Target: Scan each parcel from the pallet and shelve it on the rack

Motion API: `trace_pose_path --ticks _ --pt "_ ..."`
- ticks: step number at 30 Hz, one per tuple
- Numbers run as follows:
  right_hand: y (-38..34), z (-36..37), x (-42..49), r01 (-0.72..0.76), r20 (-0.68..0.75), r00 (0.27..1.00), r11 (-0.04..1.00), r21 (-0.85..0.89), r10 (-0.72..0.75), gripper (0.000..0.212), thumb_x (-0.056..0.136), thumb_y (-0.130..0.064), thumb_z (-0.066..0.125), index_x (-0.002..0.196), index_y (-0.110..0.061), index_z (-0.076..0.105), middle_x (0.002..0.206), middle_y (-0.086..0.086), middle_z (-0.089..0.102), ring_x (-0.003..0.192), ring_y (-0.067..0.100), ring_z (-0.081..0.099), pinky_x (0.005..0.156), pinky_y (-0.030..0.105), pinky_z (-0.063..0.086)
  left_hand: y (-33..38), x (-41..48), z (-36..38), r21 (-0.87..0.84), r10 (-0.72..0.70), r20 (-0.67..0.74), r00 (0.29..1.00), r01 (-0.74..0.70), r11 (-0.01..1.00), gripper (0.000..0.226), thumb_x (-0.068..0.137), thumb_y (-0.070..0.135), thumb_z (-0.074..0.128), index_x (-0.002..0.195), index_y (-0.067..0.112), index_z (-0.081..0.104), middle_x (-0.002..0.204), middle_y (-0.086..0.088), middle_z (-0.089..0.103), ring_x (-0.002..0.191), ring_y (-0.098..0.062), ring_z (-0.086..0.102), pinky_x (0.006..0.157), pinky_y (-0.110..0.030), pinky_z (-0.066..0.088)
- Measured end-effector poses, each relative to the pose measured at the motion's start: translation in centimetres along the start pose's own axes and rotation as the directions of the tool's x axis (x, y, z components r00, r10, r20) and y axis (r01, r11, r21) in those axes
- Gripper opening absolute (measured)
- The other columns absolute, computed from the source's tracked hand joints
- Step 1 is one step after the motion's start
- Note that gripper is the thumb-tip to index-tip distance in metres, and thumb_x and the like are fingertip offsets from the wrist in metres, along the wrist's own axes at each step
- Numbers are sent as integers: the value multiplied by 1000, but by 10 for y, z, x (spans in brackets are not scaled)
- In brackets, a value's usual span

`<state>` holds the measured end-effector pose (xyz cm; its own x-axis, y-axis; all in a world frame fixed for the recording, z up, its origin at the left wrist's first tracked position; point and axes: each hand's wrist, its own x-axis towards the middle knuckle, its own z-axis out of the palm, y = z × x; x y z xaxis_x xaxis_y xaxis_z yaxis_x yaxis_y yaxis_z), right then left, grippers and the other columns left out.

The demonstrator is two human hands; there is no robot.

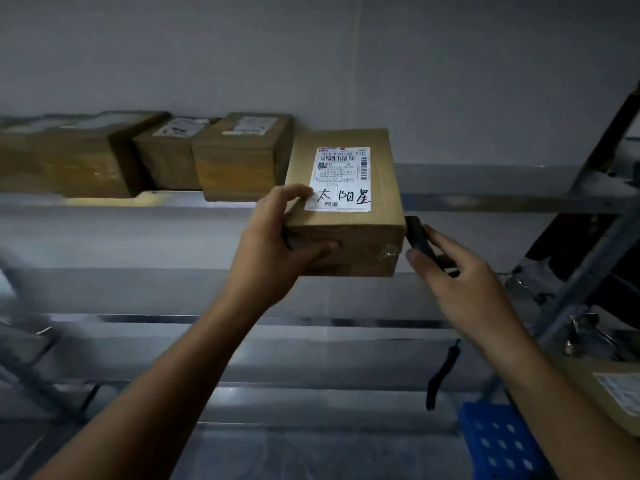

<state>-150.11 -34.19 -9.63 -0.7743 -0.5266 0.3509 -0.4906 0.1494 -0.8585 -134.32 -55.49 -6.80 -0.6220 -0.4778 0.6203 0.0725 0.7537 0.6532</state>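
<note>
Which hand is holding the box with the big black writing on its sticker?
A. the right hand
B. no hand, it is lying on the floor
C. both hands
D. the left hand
D: the left hand grips the box, thumb on its front and fingers on top, while the right hand holds a black scanner beside it.

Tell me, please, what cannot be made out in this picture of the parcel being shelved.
All in the head view:
- The label on the parcel: print too small; the left hand covers one corner.
- The black device in the right hand: mostly hidden by parcel and fingers.
- Labels of the three shelved boxes: blurred.
- The box at lower right: cut off by the edge.
</note>
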Motion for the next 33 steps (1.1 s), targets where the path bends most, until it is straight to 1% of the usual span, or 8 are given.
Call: trace_pose_path --ticks 7,8,11,14,17,21,29,33 --pt "29 12 106 25 117 993 999 29 -28 45 90 -56 61 134 -51 55 111 -37 57 97 -27 49 67 -6 35 -32 61 50 214 28 -218 976 20 977 72 83 27 84 144 32 46 150 -1 32 129 -2 35 105 -6 39" --pt "31 15 118 31 134 990 999 37 -36 45 89 -58 61 134 -53 55 109 -39 55 97 -29 48 67 -6 35 -35 62 59 256 51 -255 966 16 967 74 86 31 81 148 33 41 156 -3 26 138 -5 29 111 -11 37" --pt "35 26 146 48 205 977 998 42 -56 46 87 -63 61 132 -58 53 106 -43 52 94 -32 45 67 -6 35 -45 65 88 485 159 -247 956 -20 874 87 90 54 70 160 25 27 170 -13 2 158 -34 -6 126 -56 18" --pt "35 36 167 57 242 968 998 39 -65 45 90 -61 59 134 -55 53 113 -33 57 101 -15 52 70 3 38 -56 76 110 598 228 -175 958 -81 798 99 91 68 61 160 11 19 169 -23 1 156 -45 -10 123 -66 6" --pt "35 40 187 36 264 964 999 -1 -35 47 90 -63 56 135 -51 54 115 -19 57 105 6 52 70 16 38 -67 97 119 586 221 -204 954 -61 808 95 95 68 53 161 10 17 169 -24 1 156 -44 -9 126 -60 0" --pt "36 34 199 20 282 959 1000 -22 -13 49 84 -69 58 130 -53 57 94 -22 61 95 9 58 78 28 47 -82 118 128 572 178 -220 959 -21 820 90 98 63 52 162 11 15 170 -22 2 157 -41 -8 127 -56 1" --pt "51 7 151 -21 122 992 999 -49 27 44 87 -62 64 130 -61 53 118 -38 61 108 -15 55 83 4 44 -88 103 135 360 332 -219 917 -241 901 79 99 51 61 158 7 31 166 -29 10 156 -43 -7 127 -54 4" --pt "78 -13 93 -186 -44 982 981 -63 183 48 86 -59 65 133 -54 54 117 -35 63 107 -12 59 83 2 42 -94 54 184 86 418 -51 907 -413 907 70 97 39 66 152 6 38 163 -27 22 156 -45 3 126 -56 10"
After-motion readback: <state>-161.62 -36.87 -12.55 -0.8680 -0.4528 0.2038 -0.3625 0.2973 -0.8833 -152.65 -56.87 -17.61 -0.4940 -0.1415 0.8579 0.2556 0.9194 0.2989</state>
